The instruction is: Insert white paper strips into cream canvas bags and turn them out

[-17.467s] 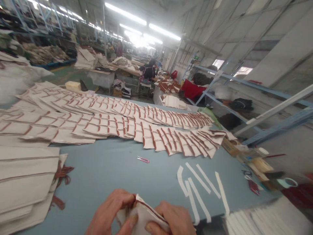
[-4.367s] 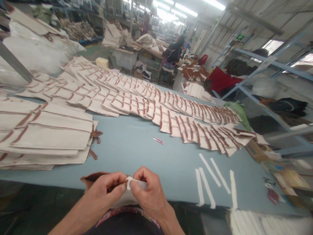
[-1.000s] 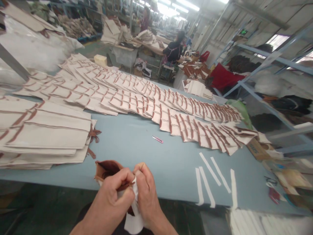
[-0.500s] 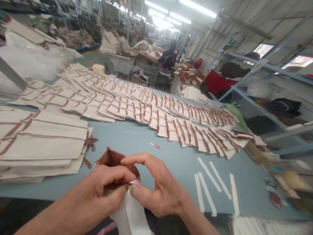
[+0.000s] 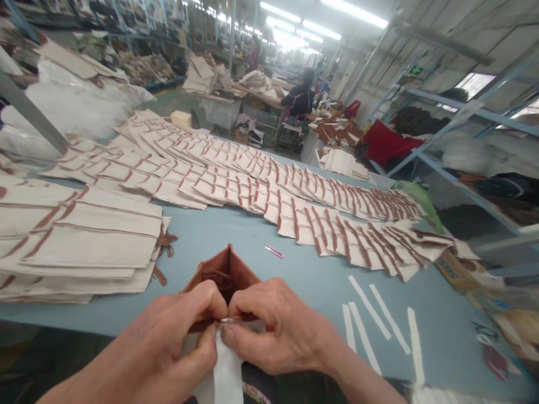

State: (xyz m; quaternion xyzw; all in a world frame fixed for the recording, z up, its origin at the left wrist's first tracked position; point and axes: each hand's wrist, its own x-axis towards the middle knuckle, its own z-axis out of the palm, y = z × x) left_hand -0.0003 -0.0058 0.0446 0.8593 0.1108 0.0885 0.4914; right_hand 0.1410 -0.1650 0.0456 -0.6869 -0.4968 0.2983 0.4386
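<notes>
A fabric piece with a brown open inside, like a small bag (image 5: pixel 246 270), is held up at the near table edge. My left hand (image 5: pixel 181 331) pinches its near rim between thumb and fingertips. Right beside it, my right hand (image 5: pixel 280 328) pinches the same rim, thumb below and index finger above. From under the fingertips a white strip (image 5: pixel 228 373) hangs down. A bit of white shows at the rim between the two thumbs. The fingers cover most of the rim there.
Long rows of overlapping cream pieces with brown edging (image 5: pixel 252 193) cross the blue table (image 5: pixel 219 224). A cream stack (image 5: pixel 96 241) lies left. A small pink-handled tool (image 5: pixel 275 251) and several white strips (image 5: pixel 366 306) lie ahead and right. A person (image 5: pixel 300 100) sits farther back.
My right index finger has come down from its raised position onto the rim, and both hands now pinch close together. The brown opening has turned and spread wider. The view has shifted slightly left.
</notes>
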